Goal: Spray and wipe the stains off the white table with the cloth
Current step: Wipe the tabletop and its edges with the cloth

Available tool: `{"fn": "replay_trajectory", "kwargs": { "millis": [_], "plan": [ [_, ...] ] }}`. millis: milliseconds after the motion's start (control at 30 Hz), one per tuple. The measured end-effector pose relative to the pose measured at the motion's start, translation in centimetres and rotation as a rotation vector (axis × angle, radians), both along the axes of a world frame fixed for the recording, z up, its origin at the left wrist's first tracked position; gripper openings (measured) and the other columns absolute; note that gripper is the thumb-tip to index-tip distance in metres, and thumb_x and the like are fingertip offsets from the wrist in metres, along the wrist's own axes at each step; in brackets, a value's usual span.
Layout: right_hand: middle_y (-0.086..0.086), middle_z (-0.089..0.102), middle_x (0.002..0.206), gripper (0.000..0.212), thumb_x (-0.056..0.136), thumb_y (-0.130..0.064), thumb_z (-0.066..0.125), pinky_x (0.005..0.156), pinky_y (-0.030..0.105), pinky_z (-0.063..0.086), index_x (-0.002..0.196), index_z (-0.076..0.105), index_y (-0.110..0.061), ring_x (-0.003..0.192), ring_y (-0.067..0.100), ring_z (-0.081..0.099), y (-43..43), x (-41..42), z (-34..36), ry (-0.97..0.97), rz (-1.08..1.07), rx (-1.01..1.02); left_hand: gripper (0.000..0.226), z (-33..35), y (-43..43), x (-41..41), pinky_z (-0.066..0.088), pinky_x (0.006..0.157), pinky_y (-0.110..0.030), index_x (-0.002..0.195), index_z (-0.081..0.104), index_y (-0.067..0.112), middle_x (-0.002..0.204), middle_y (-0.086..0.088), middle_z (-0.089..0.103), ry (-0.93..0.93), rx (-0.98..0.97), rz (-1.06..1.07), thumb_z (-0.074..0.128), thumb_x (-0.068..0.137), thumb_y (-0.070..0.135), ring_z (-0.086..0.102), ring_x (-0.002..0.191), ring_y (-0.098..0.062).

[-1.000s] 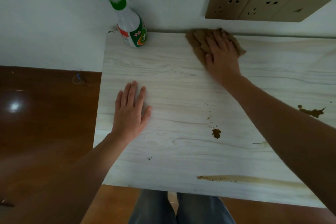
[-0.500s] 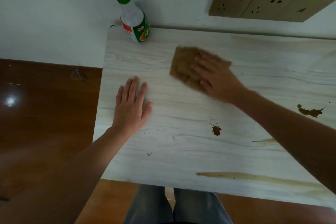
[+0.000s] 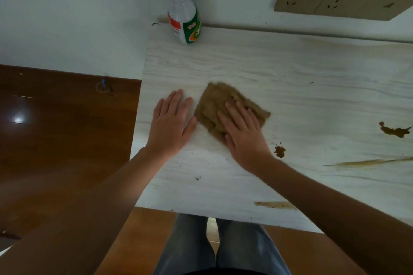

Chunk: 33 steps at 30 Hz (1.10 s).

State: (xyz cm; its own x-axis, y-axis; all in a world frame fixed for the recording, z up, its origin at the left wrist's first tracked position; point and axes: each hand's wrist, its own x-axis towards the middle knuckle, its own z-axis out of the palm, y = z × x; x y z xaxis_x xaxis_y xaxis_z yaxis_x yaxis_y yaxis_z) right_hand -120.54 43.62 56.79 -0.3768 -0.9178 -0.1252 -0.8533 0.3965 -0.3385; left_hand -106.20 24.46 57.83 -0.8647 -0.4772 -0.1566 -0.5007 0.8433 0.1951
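White wood-grain table (image 3: pixel 290 69) against the wall: one brown cloth (image 3: pixel 214 105) sits mid-table, right hand (image 3: pixel 243 134) pressed flat on it, left hand (image 3: pixel 171 123) spread flat beside, bracing. I'd push firmly toward the four brown stains I count, nearest (image 3: pixel 279 151). One spray bottle (image 3: pixel 184 18) at the back.

Only print in view: label on spray bottle (image 3: pixel 184 19), standing at table's far left corner by wall. Label has red block, green band, orange oval with pale character, possibly Chinese; too blurred to read. Small pink flower marks above oval. No brand, number or sign legible there. Nothing else in view carries text.
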Motion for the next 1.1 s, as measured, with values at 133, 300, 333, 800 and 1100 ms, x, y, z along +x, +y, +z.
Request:
{"fn": "replay_trajectory", "kwargs": {
  "millis": [133,300,333,800,1100],
  "plan": [
    [0.007,0.019,0.167,0.057,0.103,-0.036,0.031,0.125,0.053,0.014,0.158,0.028,-0.021,0.155,0.029,0.008,3.5,2.9,0.2,0.006,0.210,0.058,0.052,0.7,0.0,4.2,0.031,0.121,-0.050,0.144,0.049,0.010,0.158,-0.017,0.041,-0.004,-0.029,-0.044,0.035,0.105,0.042,0.036,0.149,-0.033],
    [0.007,0.032,0.162,0.059,0.097,-0.039,0.042,0.121,0.053,0.024,0.152,0.041,-0.019,0.152,0.029,0.023,0.7,-0.4,-0.3,-0.007,0.169,0.010,0.049,0.5,0.9,11.6,0.039,0.117,-0.049,0.142,0.054,0.008,0.157,-0.018,0.043,0.032,-0.023,-0.081,0.042,0.105,0.038,0.039,0.148,-0.034],
    [0.008,0.034,0.161,0.058,0.096,-0.037,0.043,0.120,0.054,0.026,0.151,0.043,-0.018,0.151,0.030,0.025,-0.6,-0.9,-0.4,-0.015,0.087,-0.006,0.050,0.4,1.1,12.7,0.040,0.117,-0.048,0.143,0.054,0.008,0.158,-0.017,0.042,0.036,-0.008,-0.074,0.043,0.106,0.038,0.037,0.149,-0.032],
    [0.007,0.022,0.165,0.057,0.100,-0.025,0.039,0.126,0.051,0.011,0.156,0.032,-0.019,0.155,0.030,0.010,-1.4,10.3,0.5,-0.031,-0.085,0.055,0.058,0.4,1.3,15.5,0.015,0.127,-0.040,0.154,0.034,0.014,0.168,-0.012,0.021,-0.041,0.098,-0.096,0.026,0.107,0.047,0.015,0.158,-0.028],
    [0.002,0.029,0.163,0.057,0.098,-0.033,0.040,0.124,0.050,0.018,0.154,0.037,-0.022,0.153,0.026,0.018,4.8,9.4,1.0,-0.008,-0.124,0.049,0.051,1.4,-0.3,16.2,0.028,0.122,-0.040,0.148,0.045,0.010,0.161,-0.012,0.036,0.014,0.121,-0.187,0.033,0.107,0.038,0.030,0.152,-0.028]
  ]
}}
